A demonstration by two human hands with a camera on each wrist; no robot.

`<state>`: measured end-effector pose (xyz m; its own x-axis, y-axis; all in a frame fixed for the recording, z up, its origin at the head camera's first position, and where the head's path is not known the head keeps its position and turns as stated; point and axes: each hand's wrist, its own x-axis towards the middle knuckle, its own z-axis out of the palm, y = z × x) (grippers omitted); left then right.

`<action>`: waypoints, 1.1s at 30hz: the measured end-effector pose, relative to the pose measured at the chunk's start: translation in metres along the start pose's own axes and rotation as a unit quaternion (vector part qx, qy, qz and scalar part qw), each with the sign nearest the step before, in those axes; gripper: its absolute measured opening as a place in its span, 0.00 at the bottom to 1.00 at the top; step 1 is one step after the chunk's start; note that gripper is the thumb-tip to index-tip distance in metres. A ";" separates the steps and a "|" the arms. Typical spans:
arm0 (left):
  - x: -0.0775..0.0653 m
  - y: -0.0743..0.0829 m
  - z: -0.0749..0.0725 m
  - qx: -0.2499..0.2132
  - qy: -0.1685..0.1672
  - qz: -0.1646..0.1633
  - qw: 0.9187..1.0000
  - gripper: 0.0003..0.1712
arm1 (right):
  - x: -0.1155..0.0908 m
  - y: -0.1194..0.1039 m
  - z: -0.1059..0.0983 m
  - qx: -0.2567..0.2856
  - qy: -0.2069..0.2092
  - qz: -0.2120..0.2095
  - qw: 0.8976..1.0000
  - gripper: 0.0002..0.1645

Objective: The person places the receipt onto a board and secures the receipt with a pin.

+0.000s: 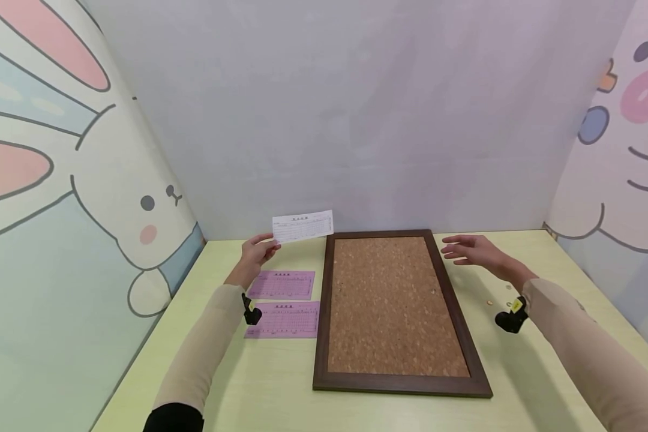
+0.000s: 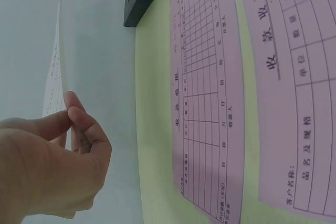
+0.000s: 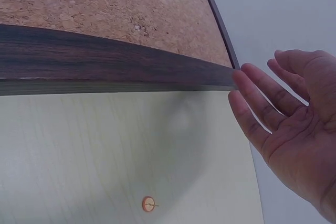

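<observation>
Mid-view, a hand could pass above the corkboard (image 1: 396, 306); its raised rim (image 1: 402, 384) bars low sliding, and the wall (image 1: 324, 120) blocks the top.

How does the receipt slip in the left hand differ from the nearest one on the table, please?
The held receipt slip is white, while the nearest receipt slip is pink. The left hand pinches the held receipt slip in the air; the nearest receipt slip lies flat on the table. Both carry printed grids.
</observation>
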<state>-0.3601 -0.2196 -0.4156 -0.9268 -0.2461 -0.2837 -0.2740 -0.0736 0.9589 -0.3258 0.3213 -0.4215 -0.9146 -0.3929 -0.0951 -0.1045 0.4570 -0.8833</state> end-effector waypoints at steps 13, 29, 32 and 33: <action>-0.006 0.003 0.008 0.006 -0.009 0.007 1.000 0.23 | 0.007 -0.004 0.000 0.004 -0.004 -0.001 1.000 0.34; -0.004 0.002 0.022 0.009 -0.013 -0.004 1.000 0.23 | 0.006 -0.008 -0.003 0.002 -0.006 0.003 1.000 0.34; -0.004 0.002 0.024 0.006 -0.018 -0.005 1.000 0.23 | 0.005 -0.008 -0.003 0.001 -0.006 0.005 1.000 0.34; -0.004 0.002 0.025 0.005 -0.020 -0.004 1.000 0.23 | 0.005 -0.007 -0.003 0.001 -0.005 0.004 1.000 0.34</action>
<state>-0.3638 -0.1948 -0.4123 -0.9340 -0.2065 -0.2915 -0.2838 -0.0665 0.9566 -0.3308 0.3179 -0.4142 -0.9113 -0.3976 -0.1075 -0.0956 0.4580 -0.8838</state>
